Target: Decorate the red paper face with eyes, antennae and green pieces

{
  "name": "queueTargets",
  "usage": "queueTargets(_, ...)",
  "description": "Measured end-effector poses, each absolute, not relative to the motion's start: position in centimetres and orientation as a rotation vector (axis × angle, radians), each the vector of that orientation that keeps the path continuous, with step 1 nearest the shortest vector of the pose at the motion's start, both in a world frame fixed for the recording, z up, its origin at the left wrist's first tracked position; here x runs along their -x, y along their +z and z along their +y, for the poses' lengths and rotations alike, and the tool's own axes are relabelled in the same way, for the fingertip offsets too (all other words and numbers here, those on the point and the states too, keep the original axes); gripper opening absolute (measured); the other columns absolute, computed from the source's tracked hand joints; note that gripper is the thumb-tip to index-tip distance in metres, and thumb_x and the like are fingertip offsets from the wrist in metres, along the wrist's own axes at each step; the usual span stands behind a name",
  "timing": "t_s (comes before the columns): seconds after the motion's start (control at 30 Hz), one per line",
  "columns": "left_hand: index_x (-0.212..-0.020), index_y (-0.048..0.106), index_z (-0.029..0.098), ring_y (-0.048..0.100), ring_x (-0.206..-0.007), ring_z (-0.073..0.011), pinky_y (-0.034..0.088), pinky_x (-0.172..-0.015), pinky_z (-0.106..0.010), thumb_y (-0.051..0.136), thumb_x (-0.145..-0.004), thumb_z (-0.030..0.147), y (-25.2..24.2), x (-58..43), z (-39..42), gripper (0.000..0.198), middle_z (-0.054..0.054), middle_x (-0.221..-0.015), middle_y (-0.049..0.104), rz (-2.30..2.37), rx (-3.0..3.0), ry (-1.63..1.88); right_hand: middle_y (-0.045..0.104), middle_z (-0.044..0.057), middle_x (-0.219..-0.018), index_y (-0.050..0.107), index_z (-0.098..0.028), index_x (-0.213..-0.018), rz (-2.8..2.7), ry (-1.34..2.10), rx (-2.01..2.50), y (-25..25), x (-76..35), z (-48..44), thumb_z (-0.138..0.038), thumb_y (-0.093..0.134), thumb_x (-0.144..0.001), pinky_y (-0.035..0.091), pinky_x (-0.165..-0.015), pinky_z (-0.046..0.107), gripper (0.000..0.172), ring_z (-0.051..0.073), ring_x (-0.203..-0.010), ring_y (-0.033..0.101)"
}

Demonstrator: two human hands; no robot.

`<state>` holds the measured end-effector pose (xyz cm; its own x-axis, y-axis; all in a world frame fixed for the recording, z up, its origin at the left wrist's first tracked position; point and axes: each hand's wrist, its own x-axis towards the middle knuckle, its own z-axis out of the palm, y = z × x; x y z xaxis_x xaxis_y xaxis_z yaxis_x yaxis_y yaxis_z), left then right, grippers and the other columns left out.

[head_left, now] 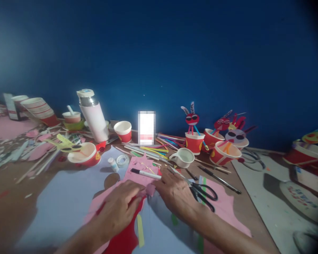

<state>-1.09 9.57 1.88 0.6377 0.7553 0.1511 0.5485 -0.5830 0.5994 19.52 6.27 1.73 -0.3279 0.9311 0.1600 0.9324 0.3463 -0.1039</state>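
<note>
My left hand [119,204] is closed, its fingertips pinching the edge of a small piece of pink paper [149,189]. From the other side, my right hand [175,190] has bent fingers on that same piece. A white marker with a black cap [145,174] lies just beyond my fingers, its right end meeting the right hand; whether it is gripped cannot be seen. Red paper [124,238] is partly under my left hand and wrist. Black-handled scissors [205,195] lie right of my right hand, their blades partly behind it.
A white mug [184,157], a tape roll [122,161] and a small bottle [113,164] stand beyond my hands. Red paper cups with paper-faced figures [194,143] line the right side. A tall flask [94,118] stands back left near stacked cups [39,110]. A blue wall [159,53] closes the back.
</note>
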Motion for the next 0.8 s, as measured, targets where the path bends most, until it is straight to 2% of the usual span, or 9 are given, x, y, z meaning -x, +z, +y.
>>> queueTargets(0.17, -0.109, 0.056, 0.026, 0.054, -0.096, -0.0203, 0.044, -0.085, -0.037, 0.043, -0.088, 0.014, 1.4, 0.6, 9.3, 0.027, -0.005, -0.097, 0.06, 0.917, -2.371, 0.455, 0.063, 0.005, -0.076, 0.062, -0.021, -0.081, -2.448, 0.034, 1.802, 1.2, -18.3, 7.7, -0.009, 0.054, -0.081, 0.036, -0.058, 0.028, 0.015, 0.021, -0.073, 0.06)
queueTargets(0.33, -0.096, 0.058, 0.022, 0.054, -0.089, -0.0207, 0.045, -0.08, -0.036, 0.045, -0.086, 0.013, 1.4, 0.5, 9.3, 0.018, -0.006, -0.092, 0.059, 0.946, -2.357, 0.41, 0.068, 0.003, -0.075, 0.063, -0.022, -0.082, -2.449, 0.131, 1.903, 1.7, -18.0, 7.8, -0.01, 0.05, -0.083, 0.034, -0.048, 0.025, 0.017, 0.019, -0.065, 0.065)
queueTargets(0.6, -0.099, 0.058, 0.023, 0.053, -0.091, -0.0199, 0.044, -0.08, -0.034, 0.05, -0.083, 0.011, 1.1, 0.5, 9.3, 0.022, -0.004, -0.094, 0.06, 0.92, -2.344, 0.452, 0.072, 0.009, -0.073, 0.065, -0.016, -0.08, -2.442, 0.222, 1.963, 1.5, -17.6, 8.2, -0.013, 0.047, -0.084, 0.039, -0.051, 0.027, 0.019, 0.025, -0.066, 0.069)
queueTargets(0.7, -0.1, 0.057, 0.024, 0.054, -0.09, -0.0195, 0.044, -0.079, -0.034, 0.049, -0.083, 0.01, 1.4, 0.6, 9.1, 0.024, -0.003, -0.092, 0.059, 0.931, -2.337, 0.429, 0.072, 0.009, -0.071, 0.065, -0.016, -0.077, -2.436, 0.237, 1.966, 1.8, -18.1, 7.9, -0.012, 0.048, -0.081, 0.039, -0.051, 0.027, 0.018, 0.023, -0.065, 0.069)
queueTargets(0.8, -0.099, 0.056, 0.024, 0.054, -0.09, -0.0199, 0.045, -0.079, -0.035, 0.049, -0.083, 0.012, 1.3, 0.7, 9.1, 0.021, -0.004, -0.093, 0.058, 0.953, -2.34, 0.416, 0.073, 0.007, -0.077, 0.066, -0.018, -0.082, -2.389, 0.247, 1.982, 2.7, -19.0, 7.6, -0.017, 0.048, -0.082, 0.042, -0.058, 0.026, 0.018, 0.022, -0.072, 0.069)
